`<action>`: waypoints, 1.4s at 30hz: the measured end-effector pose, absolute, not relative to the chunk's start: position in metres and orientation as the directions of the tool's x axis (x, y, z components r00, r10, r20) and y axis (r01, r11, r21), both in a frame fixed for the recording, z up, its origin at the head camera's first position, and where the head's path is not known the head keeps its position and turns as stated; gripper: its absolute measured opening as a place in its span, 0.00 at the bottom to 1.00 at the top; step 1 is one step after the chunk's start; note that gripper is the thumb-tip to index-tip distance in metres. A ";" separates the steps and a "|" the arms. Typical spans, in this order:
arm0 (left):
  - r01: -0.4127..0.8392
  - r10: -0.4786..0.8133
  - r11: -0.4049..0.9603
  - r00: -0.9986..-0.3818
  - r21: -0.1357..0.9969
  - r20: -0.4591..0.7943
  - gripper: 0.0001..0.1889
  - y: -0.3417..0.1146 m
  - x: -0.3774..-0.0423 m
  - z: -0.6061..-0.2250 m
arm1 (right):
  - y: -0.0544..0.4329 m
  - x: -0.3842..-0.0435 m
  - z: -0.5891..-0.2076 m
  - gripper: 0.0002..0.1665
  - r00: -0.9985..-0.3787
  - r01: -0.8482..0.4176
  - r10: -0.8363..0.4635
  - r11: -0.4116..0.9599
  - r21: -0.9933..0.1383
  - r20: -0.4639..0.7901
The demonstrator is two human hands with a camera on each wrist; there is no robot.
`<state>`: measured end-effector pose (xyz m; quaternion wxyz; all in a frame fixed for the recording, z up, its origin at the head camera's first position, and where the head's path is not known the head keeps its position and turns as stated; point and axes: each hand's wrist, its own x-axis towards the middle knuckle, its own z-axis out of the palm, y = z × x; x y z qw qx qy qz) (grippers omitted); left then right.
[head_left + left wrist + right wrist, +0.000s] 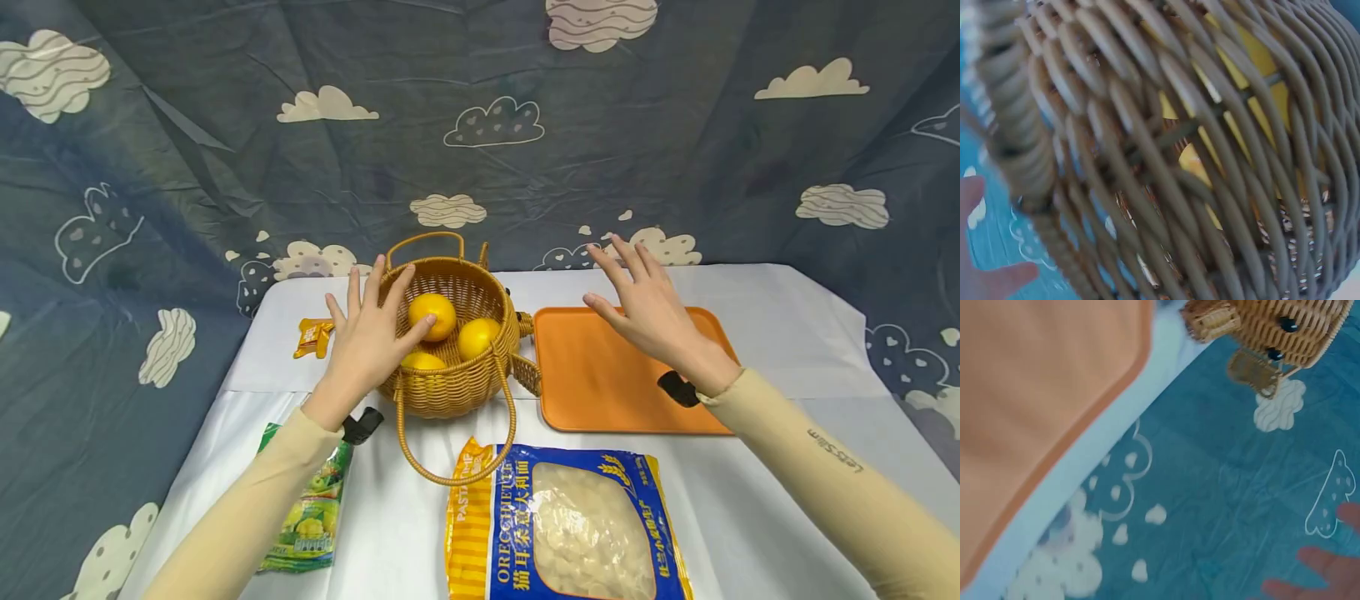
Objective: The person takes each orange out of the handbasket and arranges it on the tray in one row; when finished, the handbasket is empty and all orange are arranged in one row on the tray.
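In the head view my left hand [369, 337] has its fingers spread over the left side of a wicker basket [450, 392]; whether it touches the rim I cannot tell. Three round yellow fruits, perhaps oranges or lemons [432, 317], lie inside the basket. Its weave [1166, 150] fills most of the left wrist view. Above the far part of an orange tray [630, 408] my right hand [645, 304] is held in the air, fingers extended and holding nothing. The right wrist view shows those fingers [1329, 575] at its lower right, apart from the basket [1297, 325].
A blue and yellow pasta bag [585, 525] lies at the front, with the basket's lowered handle [457, 481] over its corner. On the left are a green packet [311, 517] and a small orange wrapped piece [313, 337]. A cloud-print curtain [450, 83] hangs behind.
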<state>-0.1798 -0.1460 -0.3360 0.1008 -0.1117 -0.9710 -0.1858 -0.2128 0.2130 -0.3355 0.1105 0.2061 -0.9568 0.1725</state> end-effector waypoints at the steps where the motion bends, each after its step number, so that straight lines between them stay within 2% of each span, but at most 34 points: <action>1: 0.264 0.174 0.887 -0.951 0.380 0.255 0.38 -0.150 -0.180 -0.335 | 0.210 -0.216 -0.335 0.40 -0.875 -0.468 -0.382 0.827 -0.311 0.298; 6: 0.350 0.119 0.695 -0.918 0.628 0.379 0.31 -0.169 -0.181 -0.337 | 0.191 -0.229 -0.335 0.39 -0.806 -0.592 -0.481 0.650 -0.476 0.346; 9: 0.361 0.047 0.493 -0.919 0.791 0.391 0.28 -0.180 -0.181 -0.342 | 0.177 -0.235 -0.335 0.37 -0.788 -0.602 -0.513 0.528 -0.599 0.340; 13: 0.253 -0.053 0.091 -0.965 0.963 0.258 0.26 -0.189 -0.180 -0.351 | 0.158 -0.242 -0.333 0.35 -0.790 -0.522 -0.548 0.366 -0.770 0.275; 15: 0.182 -0.079 -0.103 -0.981 0.978 0.175 0.26 -0.191 -0.179 -0.356 | 0.149 -0.246 -0.333 0.34 -0.788 -0.472 -0.567 0.303 -0.828 0.241; 18: 0.104 -0.092 -0.260 -0.992 0.960 0.082 0.26 -0.192 -0.178 -0.366 | 0.135 -0.251 -0.330 0.32 -0.778 -0.390 -0.595 0.210 -0.896 0.199; 20: 0.069 -0.080 -0.296 -0.996 0.953 0.047 0.26 -0.191 -0.179 -0.373 | 0.127 -0.256 -0.329 0.32 -0.774 -0.337 -0.607 0.155 -0.929 0.180; 24: 0.031 -0.049 -0.279 -0.999 0.960 0.018 0.26 -0.188 -0.182 -0.387 | 0.112 -0.265 -0.325 0.32 -0.761 -0.229 -0.633 0.061 -0.971 0.140; 29: 0.054 -0.057 -0.274 -0.998 0.960 0.039 0.26 -0.183 -0.188 -0.401 | 0.094 -0.278 -0.317 0.31 -0.738 -0.098 -0.672 0.020 -0.995 0.060; 33: 0.079 -0.072 -0.282 -0.996 0.956 0.061 0.26 -0.182 -0.190 -0.407 | 0.081 -0.288 -0.312 0.31 -0.697 -0.029 -0.717 0.063 -0.998 -0.025; 42: 0.128 -0.073 -0.277 -0.991 0.952 0.112 0.25 -0.181 -0.192 -0.413 | 0.058 -0.307 -0.312 0.30 -0.597 0.114 -0.740 0.303 -0.946 -0.309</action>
